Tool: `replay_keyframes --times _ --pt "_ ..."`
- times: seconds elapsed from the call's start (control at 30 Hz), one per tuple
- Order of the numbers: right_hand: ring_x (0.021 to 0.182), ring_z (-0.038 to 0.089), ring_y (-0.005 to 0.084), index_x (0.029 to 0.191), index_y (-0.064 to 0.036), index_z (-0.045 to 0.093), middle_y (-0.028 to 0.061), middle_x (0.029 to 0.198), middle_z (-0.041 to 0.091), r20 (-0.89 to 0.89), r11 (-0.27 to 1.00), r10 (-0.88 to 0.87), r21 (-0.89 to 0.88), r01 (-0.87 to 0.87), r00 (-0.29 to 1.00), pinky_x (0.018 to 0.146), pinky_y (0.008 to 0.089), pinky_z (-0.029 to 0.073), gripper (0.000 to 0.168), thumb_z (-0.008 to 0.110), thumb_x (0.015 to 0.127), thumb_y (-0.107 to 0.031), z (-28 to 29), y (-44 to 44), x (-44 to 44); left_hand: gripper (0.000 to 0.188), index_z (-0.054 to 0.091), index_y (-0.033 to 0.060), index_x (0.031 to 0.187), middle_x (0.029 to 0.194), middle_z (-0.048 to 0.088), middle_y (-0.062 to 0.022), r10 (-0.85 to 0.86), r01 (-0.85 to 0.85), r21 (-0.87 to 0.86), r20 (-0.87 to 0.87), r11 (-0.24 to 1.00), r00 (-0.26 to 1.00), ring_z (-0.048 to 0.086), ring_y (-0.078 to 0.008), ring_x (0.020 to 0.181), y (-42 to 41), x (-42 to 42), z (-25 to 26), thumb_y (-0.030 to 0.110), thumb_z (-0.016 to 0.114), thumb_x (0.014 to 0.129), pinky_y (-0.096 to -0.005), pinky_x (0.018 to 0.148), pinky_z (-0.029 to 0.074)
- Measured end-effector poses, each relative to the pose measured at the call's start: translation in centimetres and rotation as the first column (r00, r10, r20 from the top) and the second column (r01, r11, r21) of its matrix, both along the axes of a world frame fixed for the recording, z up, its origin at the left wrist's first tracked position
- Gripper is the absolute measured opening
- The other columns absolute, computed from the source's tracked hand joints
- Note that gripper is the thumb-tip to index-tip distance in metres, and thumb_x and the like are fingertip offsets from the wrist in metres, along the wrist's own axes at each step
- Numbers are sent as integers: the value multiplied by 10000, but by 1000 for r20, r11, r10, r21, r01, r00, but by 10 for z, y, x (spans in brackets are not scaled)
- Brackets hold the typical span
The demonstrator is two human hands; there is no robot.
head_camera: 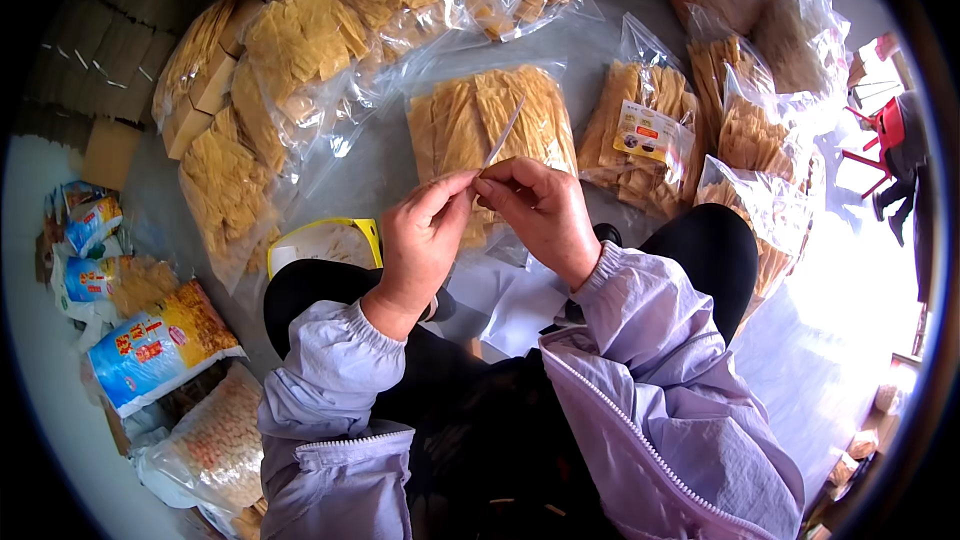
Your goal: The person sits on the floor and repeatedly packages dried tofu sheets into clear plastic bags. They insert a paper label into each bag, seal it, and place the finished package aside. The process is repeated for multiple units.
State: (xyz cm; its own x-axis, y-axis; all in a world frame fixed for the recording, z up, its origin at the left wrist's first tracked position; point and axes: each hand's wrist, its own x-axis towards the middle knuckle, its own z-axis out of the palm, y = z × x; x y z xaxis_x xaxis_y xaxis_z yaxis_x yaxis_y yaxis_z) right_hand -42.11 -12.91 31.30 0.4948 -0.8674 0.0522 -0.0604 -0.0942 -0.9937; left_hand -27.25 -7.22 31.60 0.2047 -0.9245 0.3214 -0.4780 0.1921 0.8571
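Note:
My left hand [424, 232] and my right hand [544, 214] meet fingertip to fingertip above the floor. Between them they pinch a thin white strip or sheet [507, 129], seen nearly edge-on and pointing up and away. Below lies a clear plastic bag [442, 131] of flat, tan dried strips that look like dried bean curd; my hands hide its near part. A similar bag [600, 142] to its right carries a white and yellow printed label [651, 133]. White paper sheets [525, 315] lie between my feet.
Clear bags of tan strips [300, 37] heap at the far left; more [757, 135] stand at right. A yellow-rimmed container [367, 229] sits by my left knee. Blue and yellow printed bags [150, 360] lie at left. At far right are a red chair [890, 124] and a person's legs [904, 187].

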Motion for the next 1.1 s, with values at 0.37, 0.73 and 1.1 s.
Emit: replay_keyframes --times 0.37,0.73,1.1 --pt "843 624 109 1003 48 605 59 893 649 93 991 66 108 -76 994 760 247 524 177 575 921 -105 -1 -4 2 184 646 5 1037 893 684 -110 13 -11 18 -59 1000 998 664 -156 784 2 3 1 -14 596 860 -256 688 516" --pt "822 634 116 967 58 604 72 853 651 95 995 72 67 -78 993 753 248 528 161 585 912 -92 -4 -5 0 202 657 0 1004 918 676 -148 5 21 -104 240 994 971 667 -283 819 2 5 5 -19 615 808 -323 706 528" --pt "835 614 109 1000 42 602 57 872 650 229 971 132 166 -172 964 769 247 502 208 553 940 -151 -1 -8 -2 213 646 6 1033 932 677 -139 5 21 -106 234 994 972 668 -267 816 1 5 8 -24 595 829 -320 699 527"
